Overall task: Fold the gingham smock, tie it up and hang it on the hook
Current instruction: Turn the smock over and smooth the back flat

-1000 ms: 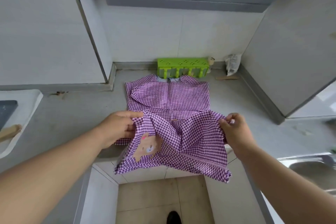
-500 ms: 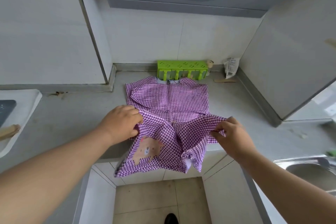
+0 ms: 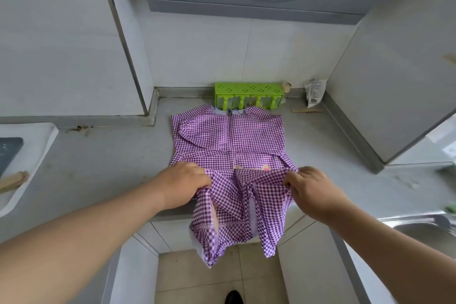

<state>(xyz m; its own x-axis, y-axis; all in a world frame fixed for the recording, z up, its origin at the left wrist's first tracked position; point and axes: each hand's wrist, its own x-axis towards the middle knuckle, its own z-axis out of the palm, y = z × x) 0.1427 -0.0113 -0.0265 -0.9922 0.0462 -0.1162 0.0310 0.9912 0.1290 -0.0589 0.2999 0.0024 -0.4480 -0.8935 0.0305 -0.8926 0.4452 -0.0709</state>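
Now your left hand [image 3: 183, 184] and right hand [image 3: 312, 192], fingers pinching the gingham smock [image 3: 229, 143], have carried the gathered skirt further onto the bench [image 3: 98, 168]; fold underway.

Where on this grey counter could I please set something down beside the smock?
Bare grey counter lies between the white tray and the purple gingham smock; also right of it, towards the steel sink. Crowded behind: green plastic rack, packet.
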